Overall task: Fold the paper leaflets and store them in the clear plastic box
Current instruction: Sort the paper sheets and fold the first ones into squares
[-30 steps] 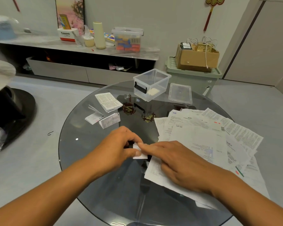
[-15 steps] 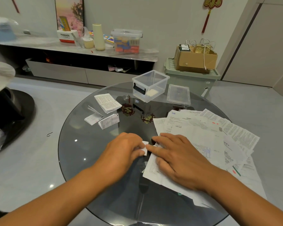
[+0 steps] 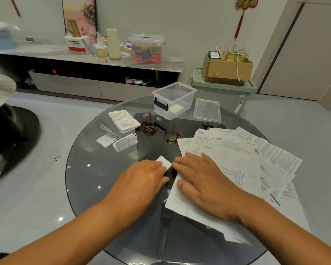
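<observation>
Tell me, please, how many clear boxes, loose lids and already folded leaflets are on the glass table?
Clear plastic box, open: 1
Loose lid: 1
Folded leaflets at left: 3
Small folded leaflet under the left hand: 1
Total: 6

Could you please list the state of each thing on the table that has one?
Box: open, upright, nearly empty.
Lid: off, flat beside the box.
Small leaflet: folded, under the left hand's fingertips.
Left leaflets: folded.
Right sheets: unfolded, overlapping, right hand flat on them.
</observation>
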{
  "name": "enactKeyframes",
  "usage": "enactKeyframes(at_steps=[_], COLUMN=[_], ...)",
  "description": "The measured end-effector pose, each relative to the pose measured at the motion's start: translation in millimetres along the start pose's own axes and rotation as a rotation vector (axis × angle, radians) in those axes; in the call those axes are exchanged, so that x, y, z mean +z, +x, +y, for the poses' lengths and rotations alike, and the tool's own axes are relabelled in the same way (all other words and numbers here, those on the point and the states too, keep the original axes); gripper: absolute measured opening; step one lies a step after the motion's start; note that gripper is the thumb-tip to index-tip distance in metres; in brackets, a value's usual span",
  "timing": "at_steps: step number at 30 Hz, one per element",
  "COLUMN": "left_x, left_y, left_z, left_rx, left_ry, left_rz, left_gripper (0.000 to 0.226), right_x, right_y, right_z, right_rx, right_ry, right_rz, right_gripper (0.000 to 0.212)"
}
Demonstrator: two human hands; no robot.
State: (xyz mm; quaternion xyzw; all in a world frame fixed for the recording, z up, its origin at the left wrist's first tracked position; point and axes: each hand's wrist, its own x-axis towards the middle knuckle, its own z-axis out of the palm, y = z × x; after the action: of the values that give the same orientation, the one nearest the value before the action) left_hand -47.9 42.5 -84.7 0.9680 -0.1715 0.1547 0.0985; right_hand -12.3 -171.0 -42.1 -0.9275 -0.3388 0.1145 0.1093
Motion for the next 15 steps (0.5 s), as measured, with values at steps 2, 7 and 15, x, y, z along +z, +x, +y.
enactKeyframes(at_steps=[2,7,15], left_x=[3.4,-7.5,-10.7], left_y=[6.8,19.3,17.3], left_z=[-17.9,-52.8,-33.6], left_rx=[-0.086,-0.24,-0.068], left_ry=[0.071,0.245,0.155], left_rz=[-0.012,-0.05,0.157], left_gripper=[0.018,0.024,0.041], right_x=[-13.0,-44.7,-43.3], right_y=[-5.4,-33.7,-53.3], right_z=[-2.1,-0.2,-6.0], right_rx=[0.058,0.204,0.256], right_ry=[0.018,0.005,-0.116], right_rz=[0.002,-0.18,-0.234], right_gripper=[0.07,0.103,0.07])
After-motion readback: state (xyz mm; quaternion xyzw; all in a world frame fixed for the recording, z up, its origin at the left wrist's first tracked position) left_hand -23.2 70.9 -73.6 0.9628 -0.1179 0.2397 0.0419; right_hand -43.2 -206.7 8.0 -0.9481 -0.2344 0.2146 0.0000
